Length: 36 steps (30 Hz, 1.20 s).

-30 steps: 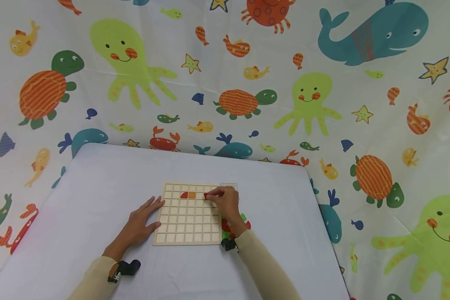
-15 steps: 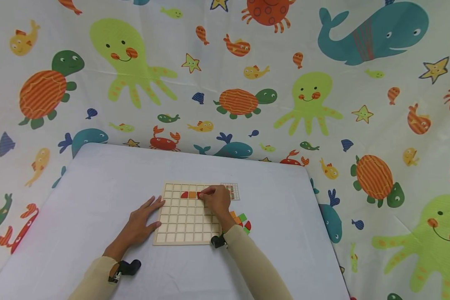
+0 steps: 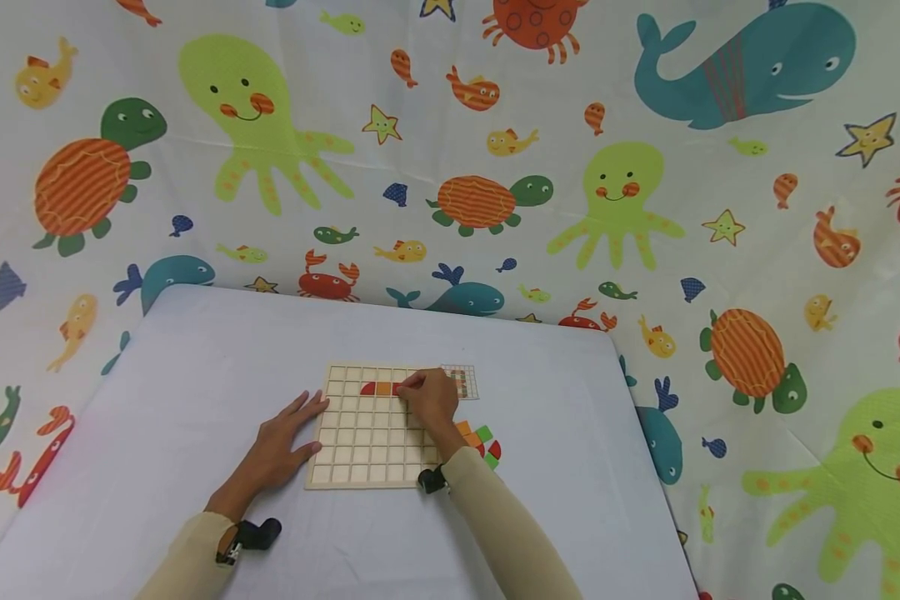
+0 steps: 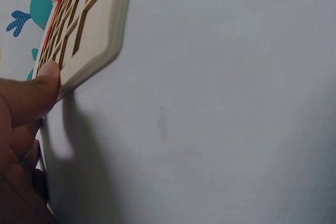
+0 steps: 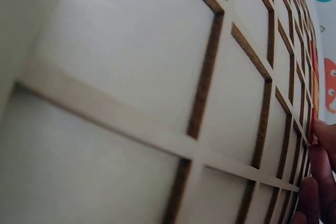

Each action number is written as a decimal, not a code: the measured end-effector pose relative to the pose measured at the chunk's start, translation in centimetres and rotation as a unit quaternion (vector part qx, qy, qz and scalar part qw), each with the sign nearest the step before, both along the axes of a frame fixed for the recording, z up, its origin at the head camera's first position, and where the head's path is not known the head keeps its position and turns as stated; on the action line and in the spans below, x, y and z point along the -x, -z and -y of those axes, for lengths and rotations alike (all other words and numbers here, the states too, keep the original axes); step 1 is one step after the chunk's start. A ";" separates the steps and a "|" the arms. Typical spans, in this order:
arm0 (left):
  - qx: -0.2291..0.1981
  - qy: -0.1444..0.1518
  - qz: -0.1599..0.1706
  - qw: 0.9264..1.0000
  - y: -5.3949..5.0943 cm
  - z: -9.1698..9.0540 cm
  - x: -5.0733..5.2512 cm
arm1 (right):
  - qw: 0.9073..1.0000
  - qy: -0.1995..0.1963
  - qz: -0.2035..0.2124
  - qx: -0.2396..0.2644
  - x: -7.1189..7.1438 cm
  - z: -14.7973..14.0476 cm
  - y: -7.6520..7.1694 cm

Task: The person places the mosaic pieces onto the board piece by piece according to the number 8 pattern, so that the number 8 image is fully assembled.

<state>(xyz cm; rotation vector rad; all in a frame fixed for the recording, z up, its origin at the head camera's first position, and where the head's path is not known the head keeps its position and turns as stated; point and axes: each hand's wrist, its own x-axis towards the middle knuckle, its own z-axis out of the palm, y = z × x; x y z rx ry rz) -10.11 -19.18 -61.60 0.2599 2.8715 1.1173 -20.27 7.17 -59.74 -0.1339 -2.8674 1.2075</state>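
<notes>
Head view: a wooden grid board point(image 3: 367, 442) lies on a white table point(image 3: 570, 458). The left hand point(image 3: 279, 446), fingers loosely extended, touches its left edge. The right hand point(image 3: 432, 400), fingers drawn together, pinches a red piece point(image 3: 397, 388) in the second row from the far edge, beside an orange square point(image 3: 383, 388) and a red quarter-round point(image 3: 367, 389). Loose pieces point(image 3: 483, 433) and a printed card point(image 3: 468, 383) lie right of the board.

Left wrist view: the left thumb point(image 4: 50, 73) rests on the board's rim.

Right wrist view: empty cells loom large; the right fingertips meet the red piece, though whether it sits flat is unclear.
</notes>
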 end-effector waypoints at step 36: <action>0.001 0.008 -0.003 1.000 0.3 0.2 0.2 | 0.996 -0.004 -0.001 0.094 -3.0 -11.8 -1.4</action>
